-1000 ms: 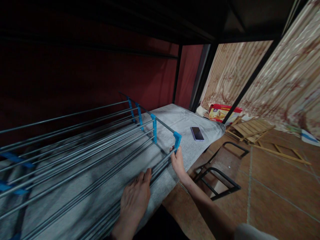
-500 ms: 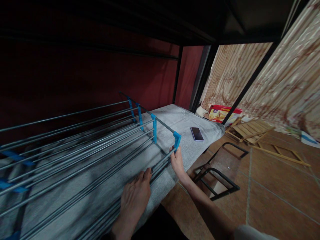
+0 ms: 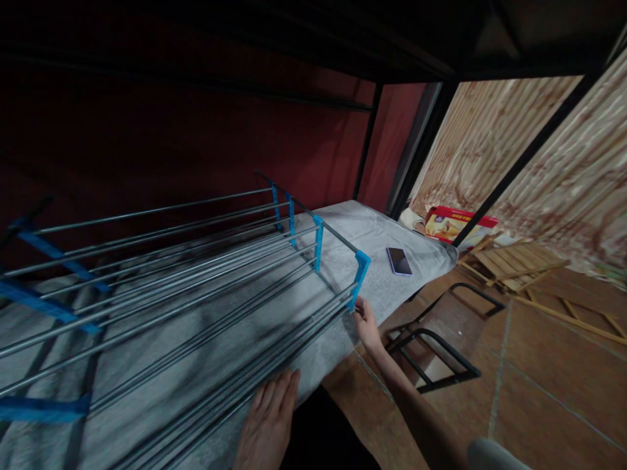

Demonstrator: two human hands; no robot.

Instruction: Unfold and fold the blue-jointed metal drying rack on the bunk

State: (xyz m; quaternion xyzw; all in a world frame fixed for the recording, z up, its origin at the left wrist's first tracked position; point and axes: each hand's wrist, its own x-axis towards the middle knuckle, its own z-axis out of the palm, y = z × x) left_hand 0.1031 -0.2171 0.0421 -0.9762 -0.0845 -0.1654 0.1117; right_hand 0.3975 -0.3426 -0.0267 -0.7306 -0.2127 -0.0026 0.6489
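Note:
A rack of grey metal tubes (image 3: pixel 196 296) with blue plastic joints lies across the grey cloth-covered bed (image 3: pixel 337 219). At its near right corner stands a blue joint (image 3: pixel 360 277). My right hand (image 3: pixel 367 323) touches the lower end of that joint, its fingers curled in against it. My left hand (image 3: pixel 269 414) lies palm down by the front tubes, fingers straight and side by side. Its fingertips reach the cloth edge near the outermost tube; whether they press on the tube I cannot tell. More blue joints (image 3: pixel 49 408) show at the rack's left end.
A phone (image 3: pixel 399 261) lies on the bed to the right of the rack. Beyond the bed edge are a black-framed chair (image 3: pixel 441 326), a wooden folding piece (image 3: pixel 519 261) and a red box (image 3: pixel 458 225). Black bed posts (image 3: pixel 369 143) and a dark overhead frame surround the bed.
My left hand has moved down off the front tubes toward the bed's edge, and its fingers have straightened. My right hand has slid lower on the corner joint. The view has turned left.

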